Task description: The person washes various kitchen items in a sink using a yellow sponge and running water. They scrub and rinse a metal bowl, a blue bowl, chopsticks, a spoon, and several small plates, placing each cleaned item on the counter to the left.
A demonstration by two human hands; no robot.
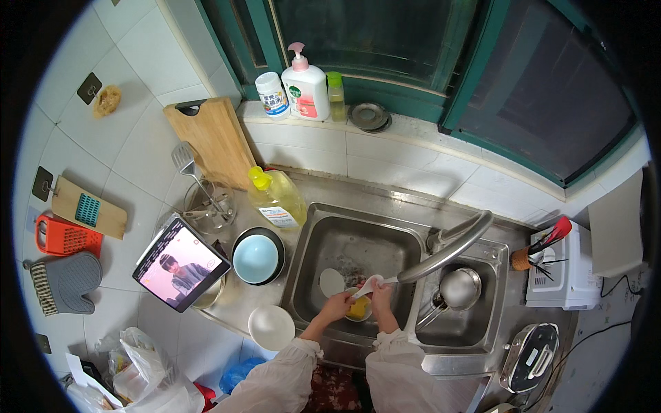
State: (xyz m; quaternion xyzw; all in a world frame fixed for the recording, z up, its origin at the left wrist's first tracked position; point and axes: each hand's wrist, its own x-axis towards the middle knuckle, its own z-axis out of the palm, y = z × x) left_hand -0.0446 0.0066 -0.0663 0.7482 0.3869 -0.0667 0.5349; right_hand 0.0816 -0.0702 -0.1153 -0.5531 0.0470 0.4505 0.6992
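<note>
Over the large left basin of the steel sink (356, 219), both my hands are on a white soup spoon (367, 287). My left hand (336, 307) has its handle end, while my right hand (381, 298) grips it near the bowl of the spoon. Just beyond it is the end of the curved steel faucet (446, 258); whether water runs is hard to tell. Below my hands, a yellow sponge (357, 308) sits in a small bowl (361, 317), partly hidden by my fingers. A small white dish (332, 282) lies in the basin to the left.
The right basin holds a round metal pot or ladle (460, 289). Left of the sink stand a pale blue bowl (255, 259), a white bowl (271, 327), a yellow dish-soap bottle (279, 199) and a tablet (182, 263). A lidded oval appliance (530, 358) is at the right.
</note>
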